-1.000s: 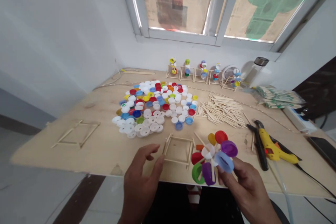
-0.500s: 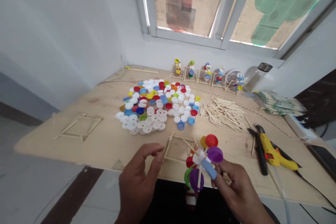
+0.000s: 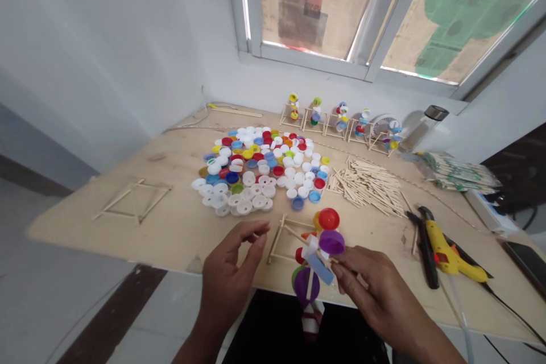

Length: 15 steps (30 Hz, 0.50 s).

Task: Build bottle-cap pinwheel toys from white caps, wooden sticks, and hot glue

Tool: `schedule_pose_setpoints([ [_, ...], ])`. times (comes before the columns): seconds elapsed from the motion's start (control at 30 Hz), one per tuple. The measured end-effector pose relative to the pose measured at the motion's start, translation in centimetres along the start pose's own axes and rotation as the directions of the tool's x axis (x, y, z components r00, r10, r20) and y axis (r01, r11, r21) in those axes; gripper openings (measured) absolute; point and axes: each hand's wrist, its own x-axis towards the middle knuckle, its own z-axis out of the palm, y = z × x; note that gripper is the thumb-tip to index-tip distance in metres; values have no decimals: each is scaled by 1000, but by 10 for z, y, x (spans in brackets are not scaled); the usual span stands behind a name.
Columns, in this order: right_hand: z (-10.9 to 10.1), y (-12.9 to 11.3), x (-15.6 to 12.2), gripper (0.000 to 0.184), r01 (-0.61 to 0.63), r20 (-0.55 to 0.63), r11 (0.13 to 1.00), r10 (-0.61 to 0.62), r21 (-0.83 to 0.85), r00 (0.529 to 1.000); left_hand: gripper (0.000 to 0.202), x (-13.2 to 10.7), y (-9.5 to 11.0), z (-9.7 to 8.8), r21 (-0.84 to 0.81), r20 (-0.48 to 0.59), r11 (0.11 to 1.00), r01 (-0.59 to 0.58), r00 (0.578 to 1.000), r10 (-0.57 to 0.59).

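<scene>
My right hand (image 3: 371,278) pinches a stick at the side of a bottle-cap wheel (image 3: 313,247). Red, purple, yellow, green and blue caps sit on wooden sticks around the wheel's white centre. My left hand (image 3: 232,267) is empty, its thumb and fingers apart, just left of a square stick frame (image 3: 277,239) on the table. The wheel is in front of that frame and hides part of its right side.
Loose bottle caps (image 3: 256,168) cover the table's middle, beside a pile of sticks (image 3: 369,185). A yellow glue gun (image 3: 443,247) and black-handled tool (image 3: 427,256) lie right. Several finished cap wheels (image 3: 315,116) stand behind; another stick frame (image 3: 113,205) lies left.
My right hand has brought the cap wheel a little left and turned it slightly. My left hand has shifted slightly right and up, staying empty. The view has moved a little.
</scene>
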Motion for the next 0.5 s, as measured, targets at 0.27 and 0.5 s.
schedule_pose_setpoints([
  [0.27,-7,4,16,26,25,69,999,-22,-39,997,22,8,0,1,35,72,997,-63,996,61],
  [0.5,-4,10,21,25,53,52,998,-51,-25,997,20,13,2,4,45,96,995,-94,991,90],
])
